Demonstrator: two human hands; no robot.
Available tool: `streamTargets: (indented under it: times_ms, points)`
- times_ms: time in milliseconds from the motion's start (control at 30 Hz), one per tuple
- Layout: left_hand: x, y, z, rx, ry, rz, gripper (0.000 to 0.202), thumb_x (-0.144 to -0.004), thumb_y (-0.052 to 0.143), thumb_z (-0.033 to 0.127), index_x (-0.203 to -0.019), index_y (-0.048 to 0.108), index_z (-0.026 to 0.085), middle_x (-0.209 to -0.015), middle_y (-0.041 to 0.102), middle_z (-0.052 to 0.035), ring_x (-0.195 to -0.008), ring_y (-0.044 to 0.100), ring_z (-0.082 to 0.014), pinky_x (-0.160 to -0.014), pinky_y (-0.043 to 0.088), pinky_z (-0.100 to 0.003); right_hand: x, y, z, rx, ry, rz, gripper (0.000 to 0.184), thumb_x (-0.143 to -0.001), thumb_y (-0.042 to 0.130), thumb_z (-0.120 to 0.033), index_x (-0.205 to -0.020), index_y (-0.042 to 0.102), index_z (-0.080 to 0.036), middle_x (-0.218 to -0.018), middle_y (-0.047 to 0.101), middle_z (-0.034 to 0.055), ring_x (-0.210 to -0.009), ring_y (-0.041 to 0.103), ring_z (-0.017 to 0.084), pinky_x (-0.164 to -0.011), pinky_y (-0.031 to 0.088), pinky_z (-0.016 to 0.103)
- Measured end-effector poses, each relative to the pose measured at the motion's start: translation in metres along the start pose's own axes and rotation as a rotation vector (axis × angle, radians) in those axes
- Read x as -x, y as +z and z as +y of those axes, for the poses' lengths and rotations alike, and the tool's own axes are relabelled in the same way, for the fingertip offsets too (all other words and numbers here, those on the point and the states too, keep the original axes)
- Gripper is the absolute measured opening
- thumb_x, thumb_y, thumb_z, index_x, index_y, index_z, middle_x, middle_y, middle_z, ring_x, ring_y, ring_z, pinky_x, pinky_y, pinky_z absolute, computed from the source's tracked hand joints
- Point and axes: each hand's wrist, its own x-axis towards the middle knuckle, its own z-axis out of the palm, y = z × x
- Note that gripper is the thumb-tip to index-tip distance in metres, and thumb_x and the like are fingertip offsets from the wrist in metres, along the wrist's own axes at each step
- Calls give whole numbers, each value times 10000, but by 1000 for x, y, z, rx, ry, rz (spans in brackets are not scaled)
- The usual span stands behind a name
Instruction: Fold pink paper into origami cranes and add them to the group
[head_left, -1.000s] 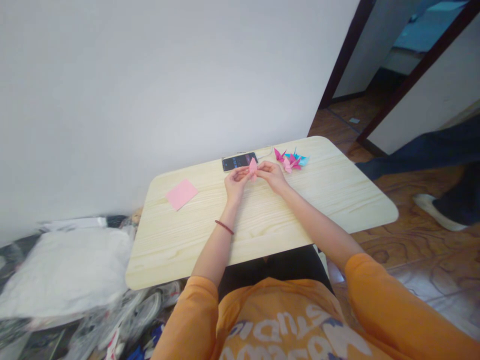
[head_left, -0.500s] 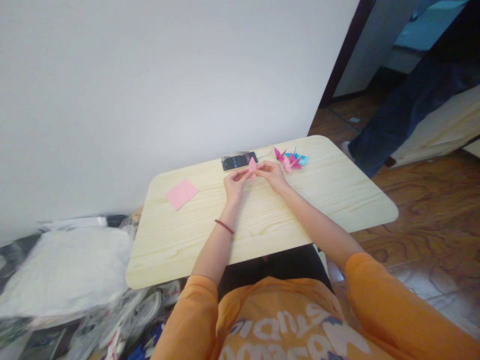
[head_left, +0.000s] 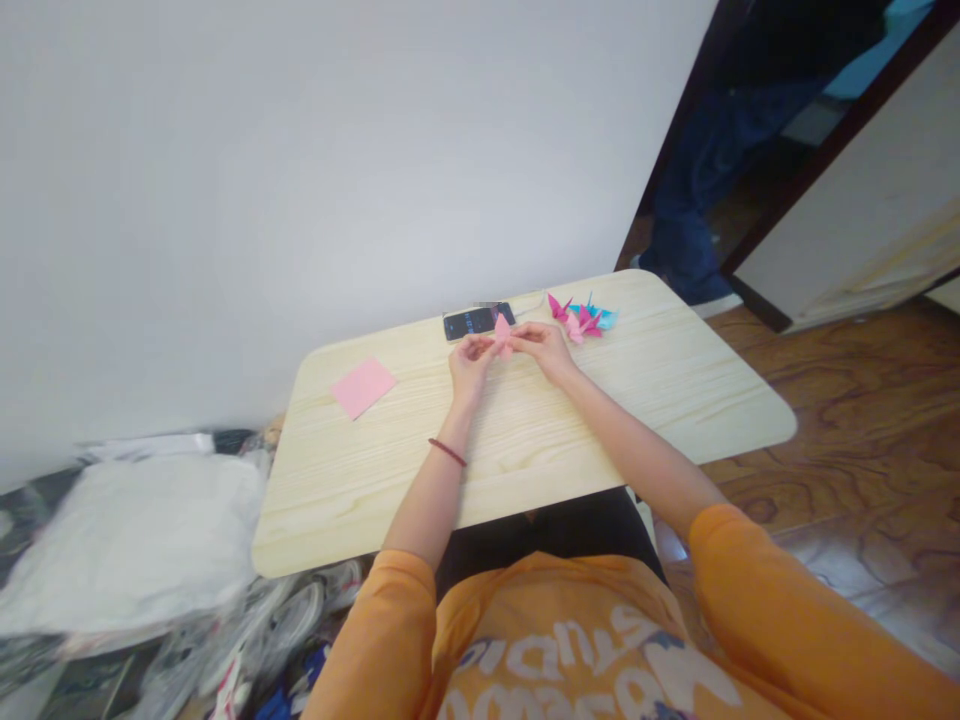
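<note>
Head view, looking down on a pale wooden bench (head_left: 622,400); left grip (head_left: 471,365) and right grip (head_left: 544,352) both closed, not released, fingertips pinching from two sides one folded pink paper (head_left: 502,335); this paper held upright between the two hands, near the far edge of the bench, with its point turned up; whether its lower end touching the bench, not possible to tell.

Just behind the held paper, a black phone (head_left: 471,322) lying flat with lit screen; from it a white cable (head_left: 531,303) running along the far edge; to the right of the right grip, a small heap of paper cranes (head_left: 581,320) in pink, magenta and blue, near the hand but not touching it; to the left, well apart from both hands, one flat square of pink paper (head_left: 363,388), lying turned at an angle; around the left wrist, a thin dark red bracelet (head_left: 448,453); both forearms reaching over the bench from orange sleeves (head_left: 787,600).

Behind the bench, a white wall (head_left: 300,200); low on the left, a white bag (head_left: 127,545) and crumpled plastic (head_left: 255,630); on the right, a brown wooden floor (head_left: 862,400); at the doorway, well apart from the bench, the legs of another person (head_left: 694,170) in dark jeans.
</note>
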Motion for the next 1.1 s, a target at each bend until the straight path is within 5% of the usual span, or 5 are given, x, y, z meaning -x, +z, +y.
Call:
streamTargets:
  times_ms: [233, 533, 1100]
  points:
    - [2, 3, 4, 88, -36, -1, 426, -555, 840, 266, -791, 493, 193, -710, 655, 0, -649, 644, -128, -662, 506, -256, 1, 0, -2, 11, 9, 31, 349, -512, 833, -438, -673, 663, -179, -659, 662, 16, -617, 618, 154, -638, 557, 327]
    - [6, 5, 6, -3, -139, -30, 414, -579, 817, 274, -908, 593, 163, -745, 719, -53, -656, 679, -163, -663, 509, -277, 0, 0, -1, 7, 21, 53, 356, -480, 850, -395, -673, 644, -179, -658, 675, 23, -600, 632, 160, -626, 574, 336]
    - [7, 8, 9, 30, -227, -40, 556, -474, 860, 281, -720, 365, 217, -579, 676, 16, -486, 608, -123, -548, 463, -234, -2, -2, -6, 85, -56, 74, 360, -505, 823, -419, -684, 609, -191, -673, 639, 13, -602, 587, 147, -625, 522, 317]
